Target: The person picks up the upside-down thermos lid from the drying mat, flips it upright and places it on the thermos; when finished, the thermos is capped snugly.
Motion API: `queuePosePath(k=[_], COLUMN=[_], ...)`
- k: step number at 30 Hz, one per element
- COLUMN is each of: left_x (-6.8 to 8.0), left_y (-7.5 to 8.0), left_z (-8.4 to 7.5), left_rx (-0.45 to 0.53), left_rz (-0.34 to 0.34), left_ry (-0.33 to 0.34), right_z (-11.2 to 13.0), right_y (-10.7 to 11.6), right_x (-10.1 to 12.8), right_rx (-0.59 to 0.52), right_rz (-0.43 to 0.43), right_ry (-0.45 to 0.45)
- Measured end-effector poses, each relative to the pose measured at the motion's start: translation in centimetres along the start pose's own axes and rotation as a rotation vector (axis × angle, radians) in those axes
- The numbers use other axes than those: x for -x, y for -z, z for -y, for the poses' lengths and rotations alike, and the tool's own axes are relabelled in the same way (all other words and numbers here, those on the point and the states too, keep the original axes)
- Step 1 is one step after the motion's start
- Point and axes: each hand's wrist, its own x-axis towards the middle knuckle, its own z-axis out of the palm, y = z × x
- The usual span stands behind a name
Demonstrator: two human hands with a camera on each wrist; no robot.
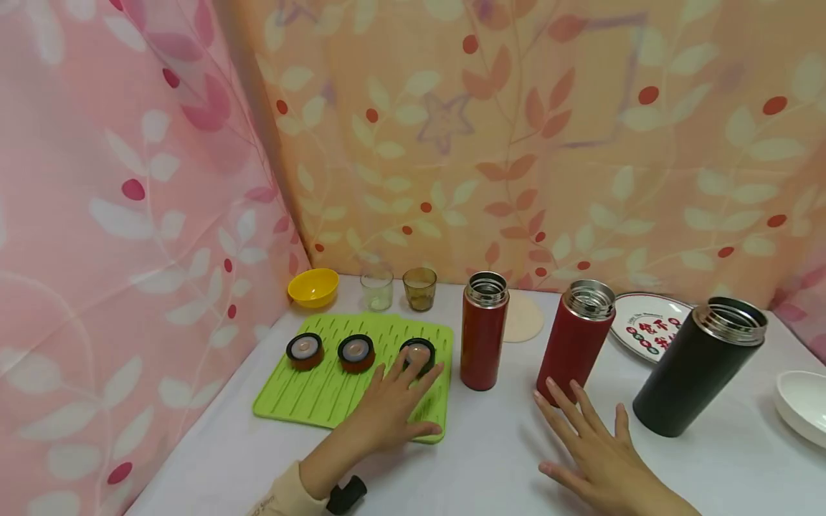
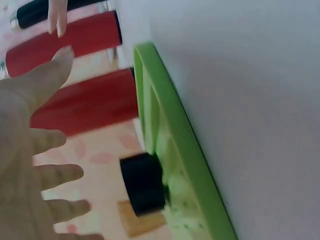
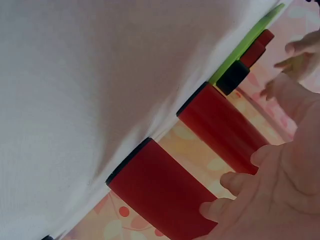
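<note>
My left hand [image 1: 390,408] hovers over the green ribbed mat [image 1: 310,394], its fingers spread toward a black lid [image 1: 427,349]. In the left wrist view a gap shows between the fingers and that black lid [image 2: 142,182]. Two red lids with black rims, a left one [image 1: 305,351] and a middle one [image 1: 356,354], lie upside down on the mat. My right hand [image 1: 596,455] has its fingers spread before a red bottle [image 1: 574,344]; whether they touch it is unclear. An orange-red bottle [image 1: 482,344] and a black bottle [image 1: 693,373] stand on either side, lidless.
Along the back are a yellow bowl [image 1: 314,288], a clear glass [image 1: 377,288], an amber glass [image 1: 420,289] and a round beige coaster [image 1: 521,317]. A printed plate [image 1: 635,326] lies behind the black bottle. At the right edge sits a white bowl [image 1: 803,405]. Patterned curtains enclose the table.
</note>
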Motion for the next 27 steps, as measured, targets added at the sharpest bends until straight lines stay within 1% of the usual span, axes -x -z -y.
queuePosePath(k=[3,5,6,9,12,14,16,19,21,23,25,27], left_x=[-0.6,-1.0,-1.2,-1.2,-0.4,0.2,0.9,1.8,2.3,2.7,2.9,3.0], left_y=[0.3,0.6,0.7,1.0,1.3,1.7,2.2,2.9,3.2,3.3,3.2,3.1], left_z=[1.5,2.9,3.7,6.7,9.9,11.8,13.3,15.0,15.8,16.4,16.8,17.1], left_rx=[0.049,0.095,0.12,0.141,0.117,0.098,0.124,0.208,0.27,0.306,0.31,0.3], left_rz=[-0.116,-0.201,-0.241,-0.322,-0.382,-0.398,-0.384,-0.31,-0.245,-0.19,-0.149,-0.128], left_ry=[0.011,0.042,0.068,0.188,0.341,0.426,0.496,0.554,0.583,0.602,0.611,0.617], right_z=[-0.2,-0.3,-0.4,-0.4,-0.2,-0.2,-0.2,-0.2,-0.2,-0.2,-0.1,0.0], right_y=[0.2,0.4,0.5,0.7,0.8,0.8,0.8,0.9,0.9,1.0,1.0,1.1], right_x=[-0.2,-0.3,-0.4,-0.5,-0.7,-0.6,-0.6,-0.6,-0.6,-0.7,-0.7,-0.7], right_rx=[-0.036,-0.059,-0.067,-0.087,-0.086,-0.081,-0.079,-0.093,-0.108,-0.115,-0.121,-0.129], right_rz=[0.009,0.006,0.001,-0.021,-0.064,-0.101,-0.127,-0.134,-0.123,-0.11,-0.104,-0.092], right_ry=[0.001,0.0,0.001,0.012,0.046,0.064,0.082,0.084,0.078,0.068,0.06,0.056])
